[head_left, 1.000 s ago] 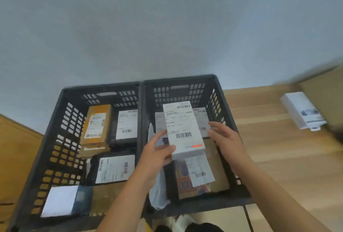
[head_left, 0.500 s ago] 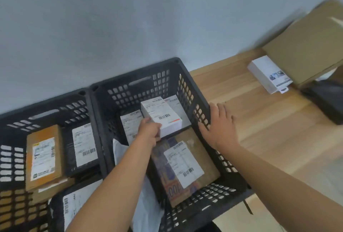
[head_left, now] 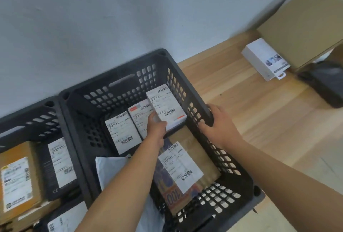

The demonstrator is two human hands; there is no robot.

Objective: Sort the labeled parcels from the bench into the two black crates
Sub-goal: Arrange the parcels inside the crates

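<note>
My left hand [head_left: 156, 127] reaches into the right black crate [head_left: 118, 78] and grips a white labeled box [head_left: 166, 107] by its near end, holding it low against the far right corner. My right hand [head_left: 220, 126] clasps that crate's right rim. Inside lie two flat labeled parcels [head_left: 123, 133], a brown parcel with a white label [head_left: 181, 166] and a white poly bag [head_left: 111, 168]. The left black crate [head_left: 27, 116] holds a brown labeled box [head_left: 17, 178] and a black labeled box [head_left: 62, 163].
The crates stand side by side against a pale wall at the left end of a wooden bench [head_left: 259, 120]. Farther right on the bench lie a white box [head_left: 265, 59], a large cardboard box [head_left: 304, 20] and a dark bag [head_left: 328, 81].
The white box went from held up over the crate in both hands down into the right crate in my left hand alone. My right hand shifted to the crate's rim. The view swung right.
</note>
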